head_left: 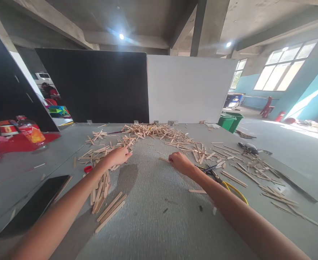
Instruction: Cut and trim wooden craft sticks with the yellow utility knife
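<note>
My left hand [120, 156] is closed above the near left edge of the craft stick pile [153, 130]; whether its curled fingers hold anything is hidden. Across a strip of bare tabletop, my right hand [178, 161] is closed on a wooden craft stick [163, 159], whose end points left out of the fist. Several loose craft sticks [100, 191] lie beneath and beside my left forearm. Just right of my right wrist are scissors with yellow handles [225, 185], partly covered by the forearm. A red bottle cap [88, 169] sits left of my left wrist.
A dark flat panel [36, 204] lies at the left, near a drink bottle [30, 133] and a red plastic bag [11, 144]. More sticks and a long metal blade [296, 186] lie at the right. Black [99, 86] and white [188, 90] boards stand along the back.
</note>
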A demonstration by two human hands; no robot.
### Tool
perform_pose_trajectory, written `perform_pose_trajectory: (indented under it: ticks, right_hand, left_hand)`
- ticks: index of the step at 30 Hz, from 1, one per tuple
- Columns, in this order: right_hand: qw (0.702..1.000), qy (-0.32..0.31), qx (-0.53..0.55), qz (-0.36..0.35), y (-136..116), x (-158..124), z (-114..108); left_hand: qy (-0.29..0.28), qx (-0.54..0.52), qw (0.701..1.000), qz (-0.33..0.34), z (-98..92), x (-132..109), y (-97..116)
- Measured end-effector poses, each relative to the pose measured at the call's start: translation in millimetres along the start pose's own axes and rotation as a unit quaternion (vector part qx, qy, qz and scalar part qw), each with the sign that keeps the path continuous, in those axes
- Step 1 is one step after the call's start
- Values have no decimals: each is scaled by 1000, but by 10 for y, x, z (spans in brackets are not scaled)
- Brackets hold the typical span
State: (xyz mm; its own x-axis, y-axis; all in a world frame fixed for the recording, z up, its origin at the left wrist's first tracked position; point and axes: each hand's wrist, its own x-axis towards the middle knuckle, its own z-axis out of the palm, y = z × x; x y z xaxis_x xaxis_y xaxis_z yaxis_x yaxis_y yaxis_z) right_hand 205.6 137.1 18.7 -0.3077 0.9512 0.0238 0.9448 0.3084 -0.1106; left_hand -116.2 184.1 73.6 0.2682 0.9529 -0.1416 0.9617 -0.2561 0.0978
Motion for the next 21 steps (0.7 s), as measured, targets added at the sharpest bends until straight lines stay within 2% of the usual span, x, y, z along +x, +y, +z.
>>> perform_pose_trajectory:
  ticks: [7,15,21]
  right_hand:
    - [1000,14,-7,-8,27,6,56]
    - [998,57,-16,14,-7,-17,83]
    - [999,43,-13,13,-80,-16,91]
  left_hand:
    - [-11,-6,1000,-4,6,-30,27]
    - [-20,-2,1000,-17,-3,-49,20]
    - [-26,-14,999,-12,-22,-65,54]
